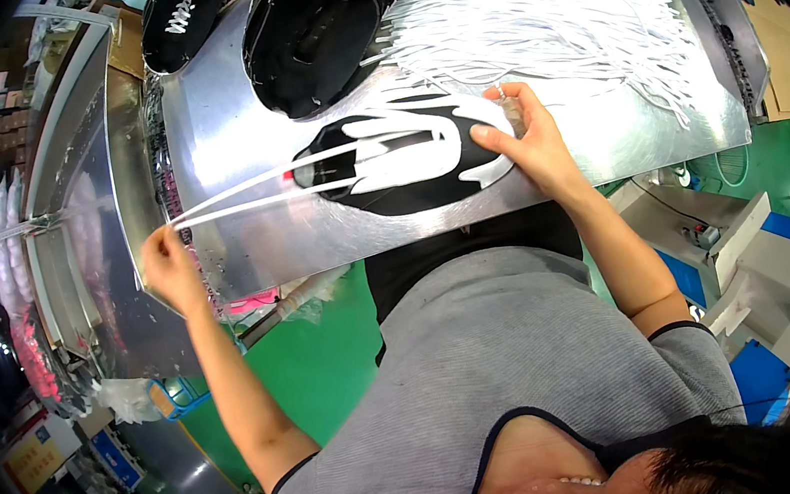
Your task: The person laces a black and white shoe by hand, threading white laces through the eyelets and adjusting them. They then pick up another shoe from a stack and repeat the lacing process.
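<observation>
A black and white shoe upper (pixel 413 158) lies on the metal table with its toe to the right. My right hand (pixel 532 142) grips its toe end, thumb on top and fingers at the far side. Out to the left, my left hand (pixel 173 268) pinches the ends of a white shoelace (pixel 245 187). Two strands of the lace run taut from the fingers to the middle of the upper. What the lace passes through inside the upper is too small to tell.
Beyond the upper lies a big bundle of white shoelaces (pixel 536 25). Stacked black and red shoe uppers (pixel 316 41) stand at the far left of the metal table (pixel 284 247). A grey and blue machine (pixel 764 286) is at the right.
</observation>
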Available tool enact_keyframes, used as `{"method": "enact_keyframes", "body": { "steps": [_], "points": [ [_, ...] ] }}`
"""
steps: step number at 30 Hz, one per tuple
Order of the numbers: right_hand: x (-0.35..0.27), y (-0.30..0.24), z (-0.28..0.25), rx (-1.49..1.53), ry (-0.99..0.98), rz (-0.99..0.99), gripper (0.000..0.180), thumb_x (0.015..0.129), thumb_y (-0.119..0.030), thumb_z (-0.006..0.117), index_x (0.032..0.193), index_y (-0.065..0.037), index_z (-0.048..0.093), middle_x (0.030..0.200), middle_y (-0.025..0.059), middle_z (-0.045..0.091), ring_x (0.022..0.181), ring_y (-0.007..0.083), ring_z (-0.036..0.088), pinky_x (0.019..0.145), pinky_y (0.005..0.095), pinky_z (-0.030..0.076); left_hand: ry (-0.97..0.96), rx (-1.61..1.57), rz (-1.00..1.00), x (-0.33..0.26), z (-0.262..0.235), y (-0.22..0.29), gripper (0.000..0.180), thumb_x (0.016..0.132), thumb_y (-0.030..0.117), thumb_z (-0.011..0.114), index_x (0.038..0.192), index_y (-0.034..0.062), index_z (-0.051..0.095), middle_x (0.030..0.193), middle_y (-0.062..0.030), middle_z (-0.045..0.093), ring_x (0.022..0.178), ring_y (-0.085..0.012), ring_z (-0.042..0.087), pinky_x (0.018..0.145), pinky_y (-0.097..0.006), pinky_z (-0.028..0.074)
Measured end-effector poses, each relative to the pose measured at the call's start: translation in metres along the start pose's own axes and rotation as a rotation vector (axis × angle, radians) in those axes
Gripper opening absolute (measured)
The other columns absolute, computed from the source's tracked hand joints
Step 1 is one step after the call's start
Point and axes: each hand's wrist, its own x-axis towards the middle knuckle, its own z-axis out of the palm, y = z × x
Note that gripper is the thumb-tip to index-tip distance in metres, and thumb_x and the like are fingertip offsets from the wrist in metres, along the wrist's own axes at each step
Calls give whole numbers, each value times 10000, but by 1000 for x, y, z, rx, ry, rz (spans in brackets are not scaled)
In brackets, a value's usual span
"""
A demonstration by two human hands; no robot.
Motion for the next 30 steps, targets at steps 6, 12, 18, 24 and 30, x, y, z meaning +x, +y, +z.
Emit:
{"method": "enact_keyframes", "body": {
  "steps": [6, 12, 18, 24, 30],
  "points": [
    [-2, -17, -2, -931, -16, -272, 543, 850, -490, 675, 1171, -63, 577, 1001, 131, 665, 813, 308, 674, 660, 402, 521, -653, -906, 393, -56, -9, 218, 68, 798, -34, 705, 829, 7, 661, 921, -91, 685, 787, -158, 603, 645, -268, 455],
    [0, -37, 24, -701, 131, -336, 351, 839, -398, 716, 921, -66, 639, 821, 71, 641, 681, 279, 651, 594, 385, 510, -723, -744, 202, -53, 52, 187, 29, 879, 18, 675, 885, -9, 665, 935, -50, 645, 772, -89, 532, 664, -217, 412],
    [12, -29, 62, -982, 57, -396, 278, 841, -297, 733, 798, -47, 621, 712, 58, 609, 599, 231, 583, 578, 344, 459, -721, -856, 35, -67, 69, 186, 51, 869, 40, 690, 862, -2, 663, 917, -32, 642, 718, -72, 513, 610, -221, 405],
    [15, -38, 45, -624, -144, 35, 210, 890, -231, 649, 891, -24, 616, 844, 123, 669, 707, 322, 646, 619, 418, 487, -658, -808, 115, -70, 65, 189, 37, 836, 5, 691, 852, -1, 658, 870, -50, 657, 741, -132, 531, 597, -252, 390],
    [5, -30, 64, -1052, -79, -310, 163, 894, -195, 605, 906, -33, 620, 876, 127, 678, 742, 332, 661, 648, 434, 510, -709, -977, -57, -70, 66, 182, 28, 877, 11, 672, 869, -9, 654, 919, -31, 645, 752, -82, 512, 609, -237, 394]
  ]
}}
